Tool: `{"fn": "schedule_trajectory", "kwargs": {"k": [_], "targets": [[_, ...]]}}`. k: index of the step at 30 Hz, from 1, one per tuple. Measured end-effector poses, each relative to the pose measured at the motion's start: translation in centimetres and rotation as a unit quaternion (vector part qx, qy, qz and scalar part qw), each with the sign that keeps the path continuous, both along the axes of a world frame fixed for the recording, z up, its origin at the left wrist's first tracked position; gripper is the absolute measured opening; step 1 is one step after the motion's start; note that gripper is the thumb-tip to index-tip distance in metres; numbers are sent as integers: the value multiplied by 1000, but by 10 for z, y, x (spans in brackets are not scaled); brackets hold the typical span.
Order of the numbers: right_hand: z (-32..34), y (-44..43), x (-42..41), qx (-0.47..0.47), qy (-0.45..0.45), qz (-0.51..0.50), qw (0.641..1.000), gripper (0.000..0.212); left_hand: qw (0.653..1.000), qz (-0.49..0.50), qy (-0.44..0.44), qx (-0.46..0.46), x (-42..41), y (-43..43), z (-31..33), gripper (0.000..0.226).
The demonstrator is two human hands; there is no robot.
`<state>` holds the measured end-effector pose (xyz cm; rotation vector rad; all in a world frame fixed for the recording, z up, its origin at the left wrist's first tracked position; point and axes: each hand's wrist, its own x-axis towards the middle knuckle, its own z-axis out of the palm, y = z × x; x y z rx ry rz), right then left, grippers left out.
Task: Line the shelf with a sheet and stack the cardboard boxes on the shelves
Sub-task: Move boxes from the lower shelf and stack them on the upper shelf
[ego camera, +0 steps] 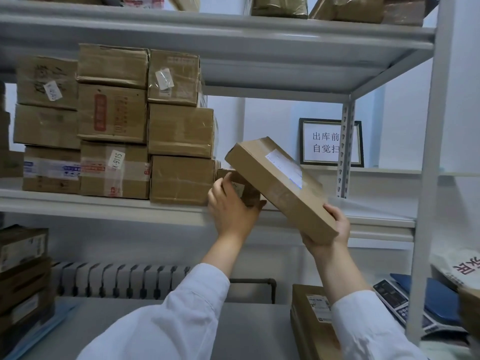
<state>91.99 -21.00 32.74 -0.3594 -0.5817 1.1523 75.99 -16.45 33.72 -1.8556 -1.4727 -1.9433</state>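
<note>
A white metal shelving unit [431, 126] is seen against a pale wall. Its middle shelf [104, 203] is loaded at the left with a stack of taped cardboard boxes [117, 126], three high. Just right of that stack, a small cardboard box [246, 192] sits near the shelf's front edge and is gripped by the left hand [231, 206], the fingers curled round its near side. Much of this box is hidden by the hand and by the box above it. A flat cardboard box [280, 183] with a white label is held tilted over it, far end raised. Its near corner is clamped by the right hand [330, 229], with the thumb laid on top and the other fingers hidden beneath. Whether the two boxes touch cannot be told. Behind them, a framed sign [324, 141] is partly covered by a perforated upright [345, 141], so its text is cut short. Parcels [337, 6] on the top shelf are cropped by the frame edge. Below, a radiator [117, 279] is seen behind a grey bench [246, 328], where another labelled box [309, 320] is half hidden by the right sleeve [368, 328].
</note>
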Motion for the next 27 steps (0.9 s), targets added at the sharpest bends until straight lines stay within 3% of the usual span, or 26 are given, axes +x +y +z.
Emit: {"fn": "schedule_trajectory", "kwargs": {"k": [4, 8, 11, 16, 19, 27], "targets": [[-4, 4, 9, 5, 21, 8, 1000, 20, 997, 72, -4, 2, 13, 6, 3, 101], [-4, 5, 19, 14, 24, 6, 1000, 20, 993, 113, -33, 25, 21, 15, 4, 88], [-3, 8, 29, 18, 37, 5, 999, 17, 994, 95, -52, -9, 28, 16, 9, 92], [3, 14, 38, 22, 53, 1, 998, 26, 992, 102, -35, -68, 36, 23, 10, 118], [3, 18, 40, 25, 49, 8, 998, 29, 988, 116, -17, -101, 40, 27, 8, 117], [-1, 28, 42, 68, 70, 51, 994, 47, 997, 33, -62, -17, 28, 20, 17, 103]]}}
